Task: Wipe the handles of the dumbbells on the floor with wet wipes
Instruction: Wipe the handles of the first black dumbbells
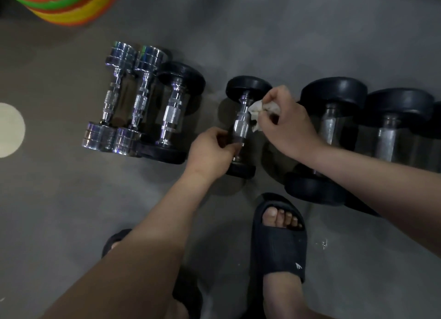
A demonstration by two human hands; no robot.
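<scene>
A small black-ended dumbbell lies on the grey floor in the middle of the view, its chrome handle showing. My left hand grips the near end of that handle. My right hand pinches a crumpled white wet wipe and holds it against the right side of the handle's upper half. To the left lie two chrome dumbbells and a black-ended one. Two bigger black dumbbells lie to the right.
My feet in dark slides stand just below the dumbbell row; the left slide is mostly hidden by my forearm. A stack of coloured discs sits at the top left. A pale round floor mark is at the left edge.
</scene>
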